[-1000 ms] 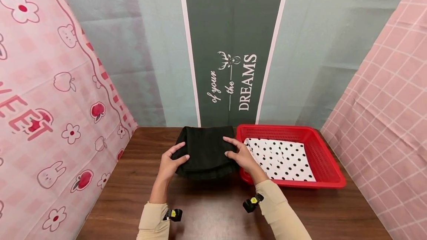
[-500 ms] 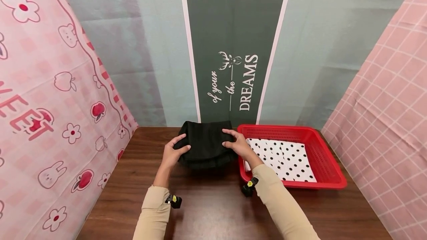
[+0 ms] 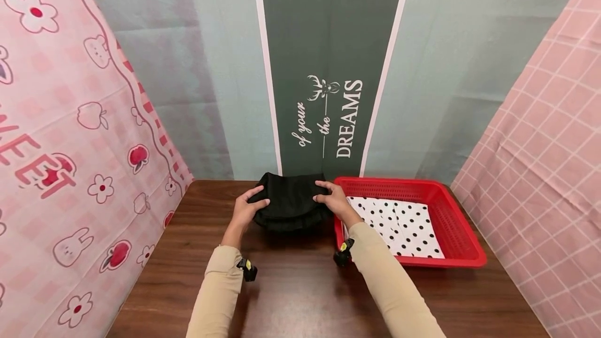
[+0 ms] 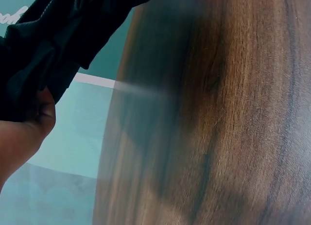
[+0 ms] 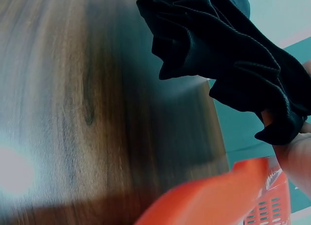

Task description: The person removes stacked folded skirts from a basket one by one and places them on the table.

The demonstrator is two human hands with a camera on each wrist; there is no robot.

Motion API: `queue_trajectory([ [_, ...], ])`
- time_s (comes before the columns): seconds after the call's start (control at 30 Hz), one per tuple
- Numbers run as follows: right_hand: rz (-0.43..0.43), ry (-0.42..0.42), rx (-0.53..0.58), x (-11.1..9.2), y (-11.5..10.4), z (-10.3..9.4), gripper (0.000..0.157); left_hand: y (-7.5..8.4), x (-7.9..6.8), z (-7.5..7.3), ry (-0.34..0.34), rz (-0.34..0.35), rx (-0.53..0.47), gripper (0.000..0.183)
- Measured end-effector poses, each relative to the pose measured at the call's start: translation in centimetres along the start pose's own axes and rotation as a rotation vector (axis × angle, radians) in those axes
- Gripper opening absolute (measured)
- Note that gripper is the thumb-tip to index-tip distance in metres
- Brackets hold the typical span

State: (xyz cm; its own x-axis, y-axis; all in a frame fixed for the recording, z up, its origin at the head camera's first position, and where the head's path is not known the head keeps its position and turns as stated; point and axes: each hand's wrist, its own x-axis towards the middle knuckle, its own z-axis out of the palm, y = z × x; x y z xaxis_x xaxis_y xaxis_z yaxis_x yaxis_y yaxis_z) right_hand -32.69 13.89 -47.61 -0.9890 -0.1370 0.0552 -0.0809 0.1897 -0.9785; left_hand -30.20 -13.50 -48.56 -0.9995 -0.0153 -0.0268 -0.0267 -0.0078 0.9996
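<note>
A folded black cloth (image 3: 293,200), seemingly a garment, is held up between both hands near the table's back edge. My left hand (image 3: 245,208) grips its left side, thumb on the near face. On the opposite side my right hand (image 3: 335,202) pinches the cloth's edge. In the left wrist view the thumb (image 4: 47,111) presses into dark fabric (image 4: 53,50). Layered, hanging folds of the cloth (image 5: 228,60) show in the right wrist view, raised off the tabletop. Fingers behind the fabric are largely hidden.
Just right of the cloth stands a red plastic basket (image 3: 462,233), with a white polka-dot folded cloth (image 3: 399,226) lying in it. The brown wooden table (image 3: 296,296) runs back to a grey-green curtain (image 3: 328,25). Pink patterned sheets hang at the left and right.
Both hands have moved the black cloth slightly up and away, toward the back curtain. It now looks shorter from front to back. The red basket and dotted cloth stay in place.
</note>
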Motion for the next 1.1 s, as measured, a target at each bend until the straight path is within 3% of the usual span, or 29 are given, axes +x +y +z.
queue_trajectory([
  [0.17, 0.06, 0.049, 0.056, 0.4, 0.6, 0.5, 0.049, -0.7, 1.0, 0.4, 0.034, -0.051, -0.063, 0.05],
  [0.33, 0.054, 0.159, 0.065, 1.1, 1.8, 1.8, 0.045, -2.1, 2.2, 1.2, 0.088, -0.057, -0.077, 0.049],
  [0.6, 0.089, 0.241, 0.107, 0.9, 2.8, 3.7, 0.041, -3.2, 2.5, 1.7, 0.157, -0.081, -0.09, 0.049],
  [0.83, 0.121, 0.199, 0.036, 0.8, 2.8, 4.2, 0.042, -4.4, 2.3, 1.7, 0.164, -0.105, -0.032, 0.049],
  [0.97, 0.116, 0.121, -0.05, 1.3, 3.5, 3.9, 0.044, -4.9, 2.0, 1.4, 0.13, -0.106, -0.007, 0.052],
  [1.03, 0.086, 0.077, -0.124, 2.2, 5.3, 3.6, 0.045, -5.0, 1.8, 1.2, 0.115, -0.126, 0.03, 0.054],
  [1.1, 0.129, 0.049, -0.202, 2.8, 6.3, 3.6, 0.048, -5.0, 1.6, 1.0, 0.094, -0.158, 0.073, 0.055],
])
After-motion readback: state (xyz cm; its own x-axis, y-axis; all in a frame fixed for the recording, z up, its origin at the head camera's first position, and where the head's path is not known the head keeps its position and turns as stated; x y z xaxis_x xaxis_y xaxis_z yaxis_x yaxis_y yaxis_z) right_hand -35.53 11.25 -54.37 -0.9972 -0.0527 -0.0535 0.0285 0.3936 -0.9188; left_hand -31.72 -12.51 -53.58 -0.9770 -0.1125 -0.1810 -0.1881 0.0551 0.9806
